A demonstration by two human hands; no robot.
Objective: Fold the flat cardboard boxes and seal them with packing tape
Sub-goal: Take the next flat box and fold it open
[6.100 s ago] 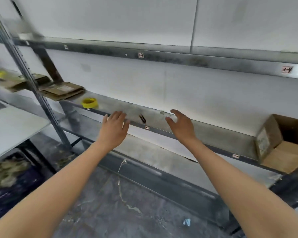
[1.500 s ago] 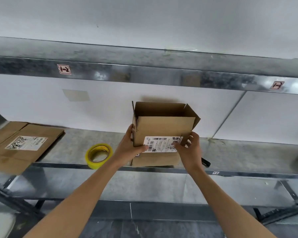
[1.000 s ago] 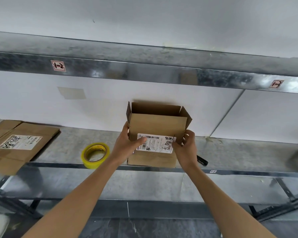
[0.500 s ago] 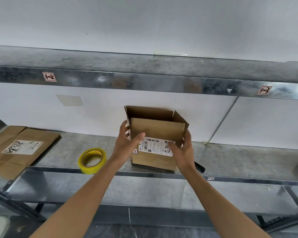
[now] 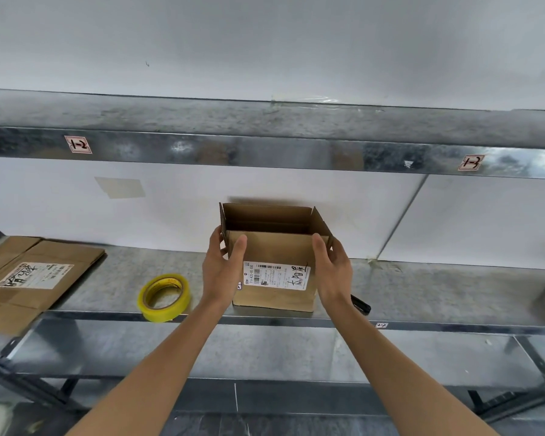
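1. Flattened cardboard stack (image 5: pixel 35 278): far left end of the shelf (image 5: pixel 453 294). It overhangs the front edge, white sticker up, and the frame cuts off its left part.
2. Tape roll (image 5: pixel 164 297), yellow: at the front edge, tilted, with its hole toward the camera. A gap of shelf lies on each side, toward the stack and toward the box.
3. Left hand (image 5: pixel 221 272): clamped on the box's upper left corner, thumb on the front face, fingers wrapped round the left side.
4. Box (image 5: pixel 277 247): mid-shelf, base just behind the front edge.
   - It stands upright with the mouth facing up and the flaps standing.
   - The label (image 5: pixel 276 275) faces the camera.
   - From what shows, the long axis runs parallel to the front edge. Depth can't be judged.
   - There is a clear gap between the flap tops and the upper shelf beam (image 5: pixel 265 149).
   - Can't tell whether the back of the box touches the wall (image 5: pixel 296 42).
5. Right hand (image 5: pixel 332 272): mirrors the left, clamped on the upper right corner, thumb on the front, fingers round the right side.
6. Black object (image 5: pixel 361 305): at the front edge just behind the right wrist. Mostly hidden, can't identify it.
7. The shelf surface continues right to the frame edge.
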